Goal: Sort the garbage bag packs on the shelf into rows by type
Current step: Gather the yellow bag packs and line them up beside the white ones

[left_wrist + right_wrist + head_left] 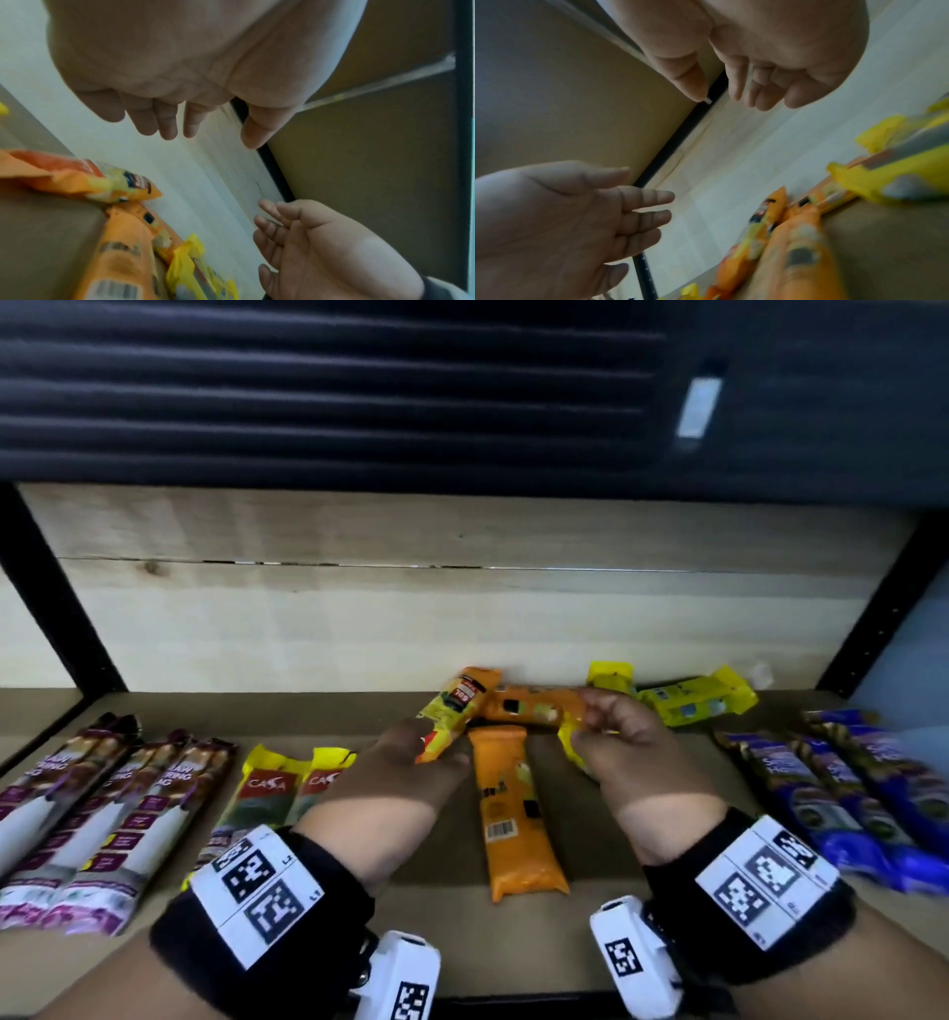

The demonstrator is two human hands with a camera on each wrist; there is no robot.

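left hand [411, 757] hovering, grip loose and empty | right hand [629, 744] likewise | crosswise orange pack [534, 706] lying just ahead between both, long axis left-right, on shelf [334, 726] | right hand looking nearer | upright orange pack [513, 814] below

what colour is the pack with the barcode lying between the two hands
Orange pack, seen best in the head view.

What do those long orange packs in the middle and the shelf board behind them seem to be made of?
The long orange pack with a barcode looks like thin glossy plastic film: it shines, wrinkles, and ends in a flat crimped seal. The pale back panel of the shelf looks like unfinished light wood, with grain, a knot and a seam between boards, though it could be printed laminate.
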